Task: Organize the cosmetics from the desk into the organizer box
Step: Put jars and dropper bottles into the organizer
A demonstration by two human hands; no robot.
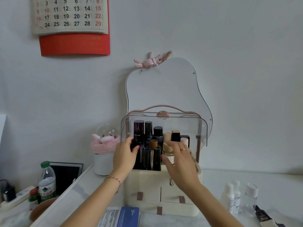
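Glossy card and clear plastic sit nearest you: a blue leaflet (122, 216), and at right three small clear bottles (238, 198), light and slick, best pinched at the cap. Beyond them your left hand (125, 154) curls round a dark bottle (135, 143) in the cream organizer box (164, 187); your right hand (180, 158), fingers spread, rests on a glass bottle (168, 151), heavy and breakable, so take its body. Behind, the mirror (165, 86)
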